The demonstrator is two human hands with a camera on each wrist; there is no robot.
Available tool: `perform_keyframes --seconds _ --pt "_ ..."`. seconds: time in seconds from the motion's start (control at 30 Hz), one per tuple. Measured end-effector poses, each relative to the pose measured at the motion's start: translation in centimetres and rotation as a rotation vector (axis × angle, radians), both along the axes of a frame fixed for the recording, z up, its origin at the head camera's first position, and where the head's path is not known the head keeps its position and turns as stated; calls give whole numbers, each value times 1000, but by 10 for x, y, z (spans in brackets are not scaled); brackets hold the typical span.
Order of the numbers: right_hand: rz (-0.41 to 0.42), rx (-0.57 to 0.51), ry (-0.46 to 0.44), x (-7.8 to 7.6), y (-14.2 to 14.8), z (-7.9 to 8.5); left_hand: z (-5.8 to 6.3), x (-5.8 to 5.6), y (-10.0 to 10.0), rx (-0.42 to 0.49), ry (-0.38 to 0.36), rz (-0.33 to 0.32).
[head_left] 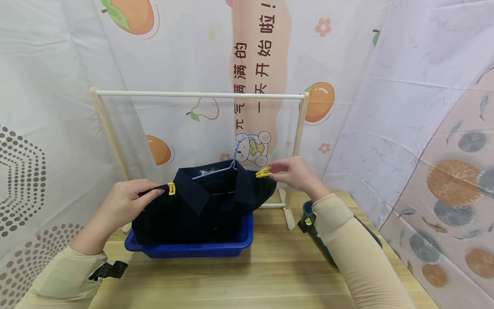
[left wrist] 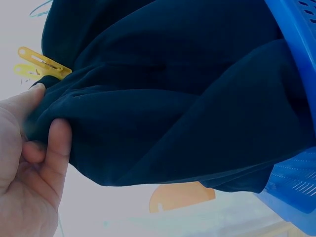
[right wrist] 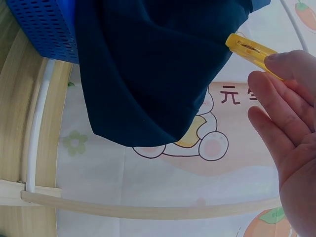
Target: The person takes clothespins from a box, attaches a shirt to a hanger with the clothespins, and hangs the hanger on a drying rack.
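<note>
A dark navy collared shirt [head_left: 185,214] hangs on a light-blue hanger [head_left: 236,152], its lower part lying in a blue basket [head_left: 193,251]. My left hand [head_left: 125,201] pinches the shirt's shoulder at the left, beside a yellow clothespin [head_left: 171,189] clipped there. In the left wrist view that clothespin [left wrist: 44,64] sits just above my thumb. My right hand [head_left: 295,174] pinches a second yellow clothespin [head_left: 263,172] between thumb and fingers, at the shirt's right shoulder. Its tip meets the fabric edge in the right wrist view; whether it bites the cloth I cannot tell.
Behind the basket stands a wooden rack with a white top rail [head_left: 200,94]. A dark green container [head_left: 308,208] with a yellow item at its rim is partly hidden by my right forearm. Printed curtains [head_left: 173,51] surround the wooden table [head_left: 231,287].
</note>
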State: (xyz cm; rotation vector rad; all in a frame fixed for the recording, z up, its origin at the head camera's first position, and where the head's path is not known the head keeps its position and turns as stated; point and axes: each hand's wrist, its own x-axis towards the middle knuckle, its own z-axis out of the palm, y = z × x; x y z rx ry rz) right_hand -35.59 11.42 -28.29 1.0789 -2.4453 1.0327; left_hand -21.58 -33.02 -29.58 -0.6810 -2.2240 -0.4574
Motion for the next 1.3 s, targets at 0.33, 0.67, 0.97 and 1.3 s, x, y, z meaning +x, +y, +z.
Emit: perform_keyframes --seconds 0.33,0.67,0.97,1.3 --pt "-13 75 16 -1 -1 1 0 1 0 -1 6 -8" --pt "0 100 43 -3 0 2 -2 -1 0 14 36 -57" --pt "7 102 76 -3 0 1 -2 1 -1 28 19 -69" --pt "36 113 92 -5 -2 -1 -3 -1 1 30 39 -86"
